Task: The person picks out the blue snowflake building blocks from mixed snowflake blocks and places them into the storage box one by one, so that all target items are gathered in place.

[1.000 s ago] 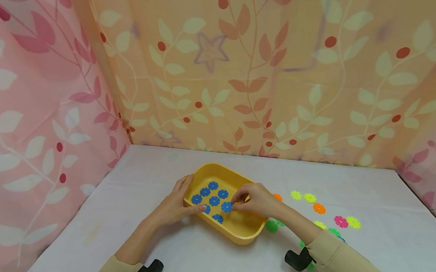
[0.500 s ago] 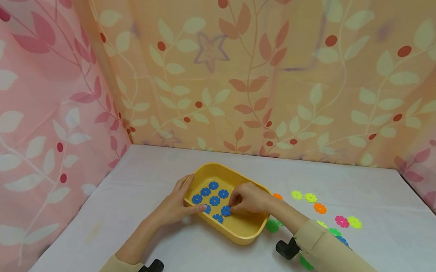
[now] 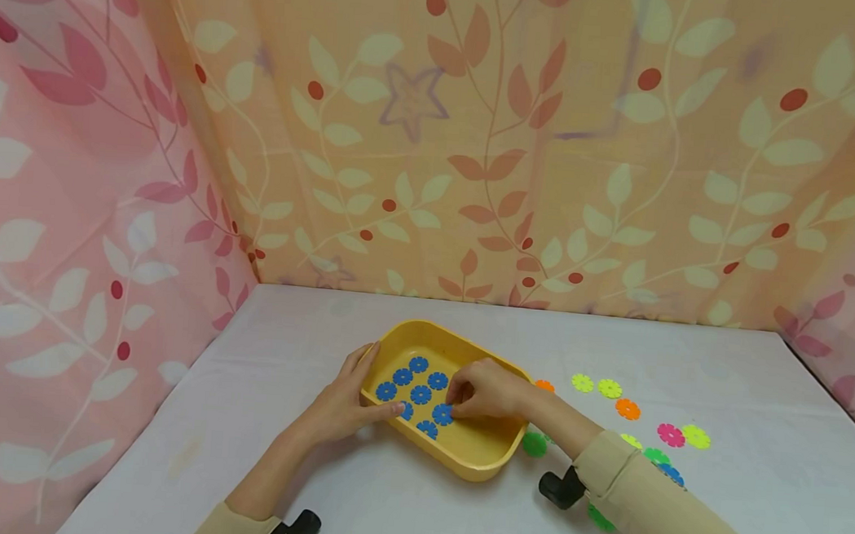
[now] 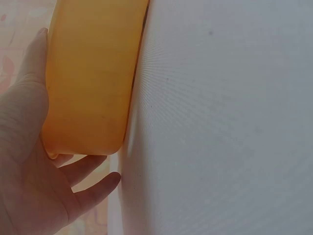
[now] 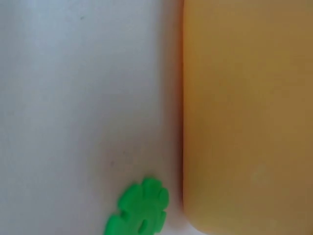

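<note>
A yellow plastic basin (image 3: 484,469) sits at an angle on the white table, with several blue flower-shaped discs (image 3: 420,395) lying flat on its floor. My left hand (image 3: 342,401) grips the basin's left end, thumb over the near rim and fingers along the outer side. In the left wrist view, the fingers (image 4: 93,193) spread beneath the basin's end wall. Inside the basin, my right hand (image 3: 489,389) pinches one blue disc (image 3: 443,415) at its right edge, down at the floor beside the others. The right wrist view shows only the basin's outer wall (image 5: 249,117), not the hand.
Right of the basin lie loose flower discs: yellow (image 3: 609,388), orange (image 3: 628,409), pink (image 3: 670,435), green (image 3: 534,443) and blue (image 3: 670,473). The right sleeve (image 3: 649,493) covers part of that area. Patterned curtains (image 3: 479,139) enclose the table's back and sides.
My right hand has lowered the blue disc slightly toward the near side of the basin, with the forearm shifting left. In the last half second it barely moves. The left hand and basin stay put.
</note>
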A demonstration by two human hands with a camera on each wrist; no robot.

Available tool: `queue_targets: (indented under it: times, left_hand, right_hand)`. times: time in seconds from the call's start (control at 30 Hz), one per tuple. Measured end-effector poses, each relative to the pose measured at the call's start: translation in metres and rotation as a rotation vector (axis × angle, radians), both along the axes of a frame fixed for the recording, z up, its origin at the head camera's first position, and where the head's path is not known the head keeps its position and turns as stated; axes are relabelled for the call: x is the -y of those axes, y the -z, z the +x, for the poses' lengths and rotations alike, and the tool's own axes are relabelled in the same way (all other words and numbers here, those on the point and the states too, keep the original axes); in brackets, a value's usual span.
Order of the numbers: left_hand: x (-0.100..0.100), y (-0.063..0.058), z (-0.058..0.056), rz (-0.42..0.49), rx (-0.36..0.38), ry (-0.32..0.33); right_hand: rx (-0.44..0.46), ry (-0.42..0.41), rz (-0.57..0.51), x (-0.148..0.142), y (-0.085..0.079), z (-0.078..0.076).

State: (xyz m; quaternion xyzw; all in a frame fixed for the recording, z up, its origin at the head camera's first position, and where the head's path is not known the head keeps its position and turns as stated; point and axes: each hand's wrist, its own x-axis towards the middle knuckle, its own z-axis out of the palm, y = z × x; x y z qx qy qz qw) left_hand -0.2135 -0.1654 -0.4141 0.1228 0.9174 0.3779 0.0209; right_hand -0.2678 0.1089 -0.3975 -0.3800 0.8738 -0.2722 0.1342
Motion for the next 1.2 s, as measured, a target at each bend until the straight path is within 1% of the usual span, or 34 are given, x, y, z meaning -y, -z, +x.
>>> queue_targets:
  times: [0.17, 0.23, 0.33, 0.43, 0.53, 0.7, 0.9, 1.03, 1.2]
  left_hand:
    - [-0.001, 0.002, -0.001, -0.007, -0.011, 0.008]
    - [-0.001, 0.002, -0.001, -0.008, -0.019, 0.010]
    - [-0.002, 0.003, 0.000, -0.015, -0.025, 0.008]
    - [-0.002, 0.003, 0.000, -0.018, -0.029, 0.006]
    - [-0.002, 0.001, 0.000, -0.023, -0.032, 0.007]
    - [-0.001, 0.000, 0.001, -0.035, -0.028, 0.010]
    - [0.001, 0.001, 0.000, -0.023, -0.022, 0.011]
    - [0.001, 0.001, 0.000, -0.016, -0.023, 0.012]
    - [0.001, 0.002, -0.001, -0.019, -0.019, 0.007]
  right_hand:
    - [0.033, 0.029, -0.031, -0.004, -0.001, 0.001]
    - [0.040, 0.031, -0.062, -0.006, -0.002, 0.001]
    - [0.033, 0.039, -0.117, -0.011, -0.005, 0.004]
    - [0.015, 0.068, -0.171, -0.018, -0.011, 0.009]
    - [0.005, 0.130, -0.212, -0.027, -0.017, 0.017]
    - [0.048, 0.263, -0.287, -0.046, -0.027, 0.031]
    - [0.070, 0.369, -0.390, -0.078, -0.028, 0.046]
    - [0.071, 0.455, -0.405, -0.100, -0.029, 0.058]
    - [0.051, 0.554, -0.357, -0.130, -0.026, 0.073]
